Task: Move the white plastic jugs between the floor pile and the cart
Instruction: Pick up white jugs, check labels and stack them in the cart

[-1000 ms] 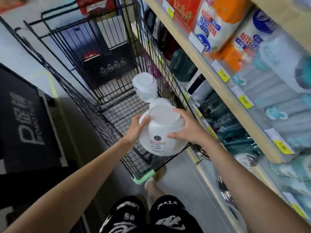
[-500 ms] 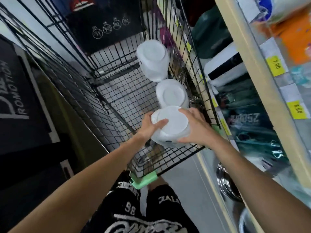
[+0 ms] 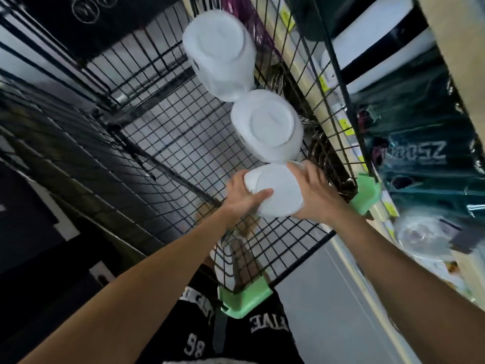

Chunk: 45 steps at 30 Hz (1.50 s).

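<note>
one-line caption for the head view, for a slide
Left hand and right hand grip a white plastic jug in the wire cart, beside two more jugs along its right side.

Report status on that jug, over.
Grip: left hand and right hand on near jug, one each side. Low in cart, at right wall. Close ahead, middle jug; beyond it, far jug.
</note>
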### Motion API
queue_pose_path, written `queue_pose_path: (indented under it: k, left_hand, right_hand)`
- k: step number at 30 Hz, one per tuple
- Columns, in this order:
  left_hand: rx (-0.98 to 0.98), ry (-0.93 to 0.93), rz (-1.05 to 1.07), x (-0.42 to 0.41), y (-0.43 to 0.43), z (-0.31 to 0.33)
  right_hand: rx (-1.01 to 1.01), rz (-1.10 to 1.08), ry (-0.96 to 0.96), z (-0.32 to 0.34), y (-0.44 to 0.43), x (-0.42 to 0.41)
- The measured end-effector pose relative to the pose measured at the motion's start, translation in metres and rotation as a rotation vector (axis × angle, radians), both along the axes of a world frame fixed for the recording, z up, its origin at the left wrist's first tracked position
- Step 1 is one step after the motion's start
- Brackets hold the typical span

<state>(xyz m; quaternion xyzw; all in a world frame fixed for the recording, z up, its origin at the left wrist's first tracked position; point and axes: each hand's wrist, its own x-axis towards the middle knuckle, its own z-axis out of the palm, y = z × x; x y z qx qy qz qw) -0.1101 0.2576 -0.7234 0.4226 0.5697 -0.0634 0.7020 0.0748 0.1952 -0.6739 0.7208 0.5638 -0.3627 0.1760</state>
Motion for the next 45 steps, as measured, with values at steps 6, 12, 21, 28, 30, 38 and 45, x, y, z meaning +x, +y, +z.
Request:
queue_pose_path:
  k: [6, 12, 21, 28, 30, 38, 45]
  left_hand:
    - [-0.034, 0.071, 0.049, 0.019, -0.004, 0.007]
    - [-0.233, 0.112, 0.126, 0.028, -0.015, 0.013]
    - [-0.042, 0.080, -0.187, 0.022, 0.002, 0.065]
    - [0.348, -0.103, -0.430, 0.041, -0.011, 0.146]
    - [0.504, -0.182, -0.547, 0.055, -0.025, 0.175]
    - [0.663, -0.426, -0.880, 0.105, -0.153, 0.239]
    - [0.627, -0.620, -1.062, 0.109, -0.330, 0.263]
  right_hand:
    - [0.018, -0.138, -0.099, 0.006, -0.005, -0.001]
    - [0.013, -0.413, -0.134, 0.017, -0.009, -0.010]
    - [0.169, -0.695, 0.095, 0.058, -0.033, -0.029]
    - [0.530, -1.048, 0.229, 0.127, -0.101, -0.048]
    - [0.565, -1.147, 0.210, 0.138, -0.132, -0.049]
    - [0.740, -1.553, 0.162, 0.179, -0.280, -0.053]
    - [0.873, -1.757, 0.072, 0.204, -0.444, -0.080]
